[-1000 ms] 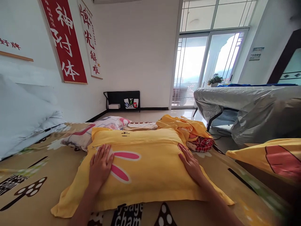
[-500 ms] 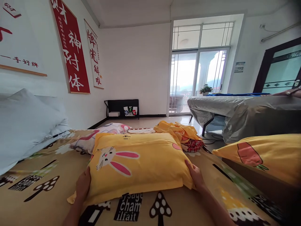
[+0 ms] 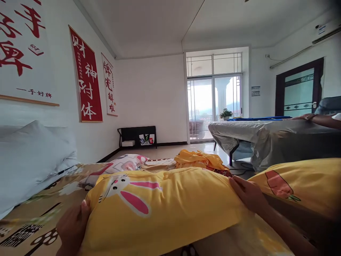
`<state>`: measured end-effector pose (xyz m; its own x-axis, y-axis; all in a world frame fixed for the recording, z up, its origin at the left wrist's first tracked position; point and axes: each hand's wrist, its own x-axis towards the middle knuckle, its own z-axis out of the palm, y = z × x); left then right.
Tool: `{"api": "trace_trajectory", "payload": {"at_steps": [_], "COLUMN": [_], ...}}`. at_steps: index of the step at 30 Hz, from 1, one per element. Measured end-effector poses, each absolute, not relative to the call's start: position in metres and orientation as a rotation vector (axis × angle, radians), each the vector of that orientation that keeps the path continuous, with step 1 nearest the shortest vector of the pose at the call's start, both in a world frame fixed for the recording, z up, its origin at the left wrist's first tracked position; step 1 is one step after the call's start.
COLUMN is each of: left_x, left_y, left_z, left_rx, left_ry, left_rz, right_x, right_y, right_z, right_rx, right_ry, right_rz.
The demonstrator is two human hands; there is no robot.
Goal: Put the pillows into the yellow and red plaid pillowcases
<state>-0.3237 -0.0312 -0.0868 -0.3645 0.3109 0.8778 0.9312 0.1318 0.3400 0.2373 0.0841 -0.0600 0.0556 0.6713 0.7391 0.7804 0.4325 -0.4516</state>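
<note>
White-walled room, bright glass sliding door (image 3: pixel 201 106) at the far side, red scroll (image 3: pixel 87 80) on the left wall. Bed with a tan patterned sheet (image 3: pixel 39 209) in the foreground. Yellow rabbit-print pillow (image 3: pixel 183 206) at the centre, over the bed, in front of the person; its near right edge appears raised off the sheet. Hands well apart: left hand (image 3: pixel 73 224) closed on the pillow's left edge, right hand (image 3: pixel 246 193) closed on its right edge, thumb uppermost. Cloth creased between them. Beyond the pillow: a pink-and-grey cushion (image 3: pixel 128 163) to the left, a heap of yellow cloth (image 3: pixel 198 160) to the right. White pillow (image 3: pixel 34 160) at far left; carrot-print pillow (image 3: pixel 311 181) at right, near the right hand. Another person's hand (image 3: pixel 301 117) on the plastic-covered table (image 3: pixel 237 129).
</note>
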Motion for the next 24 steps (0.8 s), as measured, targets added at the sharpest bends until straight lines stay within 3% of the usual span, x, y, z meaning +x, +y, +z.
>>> {"api": "trace_trajectory", "payload": {"at_steps": [6,9,14,20,24], "left_x": [-0.338,-0.331,-0.258,-0.153,-0.192], "left_y": [-0.034,-0.033,-0.013,0.035,0.074], "left_z": [-0.129,-0.112,-0.062,-0.057,-0.075], "left_rx": [-1.754,-1.703,-1.957,-2.320,-2.640], "left_ry": [-2.464,-2.499,-2.215,-2.078,-1.988], "left_rz": [-0.545,-0.345,-0.359,-0.182,-0.164], "right_x": [0.279,0.266,0.162,0.037,0.050], "right_y": [0.083,0.081,0.067,0.070,0.102], "right_z": [-0.101,-0.092,-0.047,-0.061,-0.079], "right_rx": [-1.550,-1.660,-1.497,-0.872,-0.838], "right_ry": [-2.081,-2.083,-2.287,-2.698,-2.738], "right_rz": [-0.402,-0.464,-0.481,-0.112,0.303]}}
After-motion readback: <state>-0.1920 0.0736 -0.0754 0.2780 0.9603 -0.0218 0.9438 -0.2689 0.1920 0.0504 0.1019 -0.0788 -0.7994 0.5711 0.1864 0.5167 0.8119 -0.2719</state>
